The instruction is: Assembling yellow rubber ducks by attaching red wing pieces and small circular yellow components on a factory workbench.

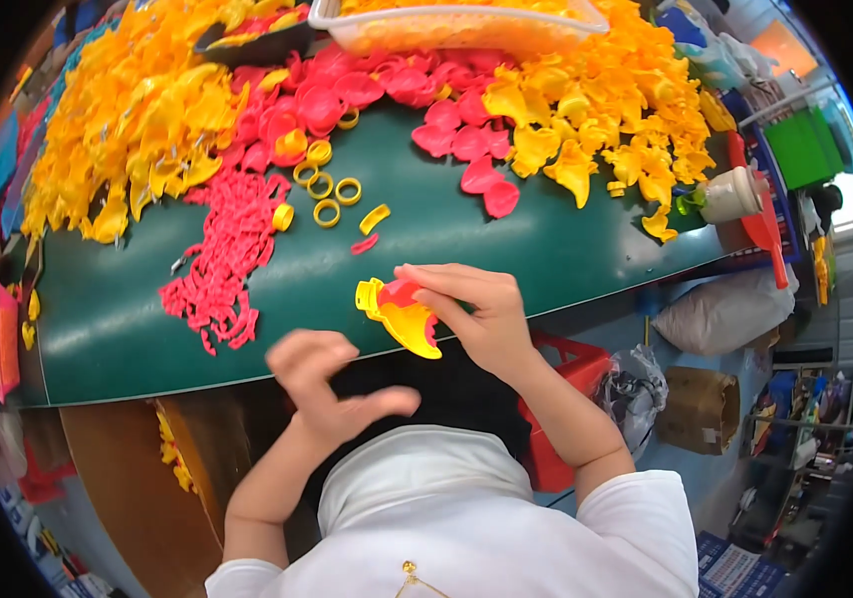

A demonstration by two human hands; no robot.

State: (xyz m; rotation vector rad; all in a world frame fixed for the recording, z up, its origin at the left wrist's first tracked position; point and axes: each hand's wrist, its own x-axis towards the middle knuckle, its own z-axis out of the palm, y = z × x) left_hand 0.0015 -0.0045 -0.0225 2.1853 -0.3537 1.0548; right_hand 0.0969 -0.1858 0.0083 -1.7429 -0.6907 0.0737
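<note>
Just over the table's near edge, my right hand point(486, 314) pinches a curved yellow plastic shell part point(409, 324) with a rounded red plastic piece point(400, 293) set against it. A short ring-like collar sticks out at the part's left end. My left hand point(319, 384) is apart from it, to the left, with thumb and fingers spread and nothing in them; it is a little blurred. Beyond my hands lie a small red strip point(365, 244), a curved yellow piece point(375, 219) and several yellow rings point(327, 211).
The green table point(347, 169) carries a heap of small red strips point(217, 259), red rounded shells point(322, 108), and yellow part piles at left point(138, 120) and right point(636, 90). A translucent tub point(466, 32) stands at the back. Below right are a red stool point(551, 439) and a cardboard box point(703, 409).
</note>
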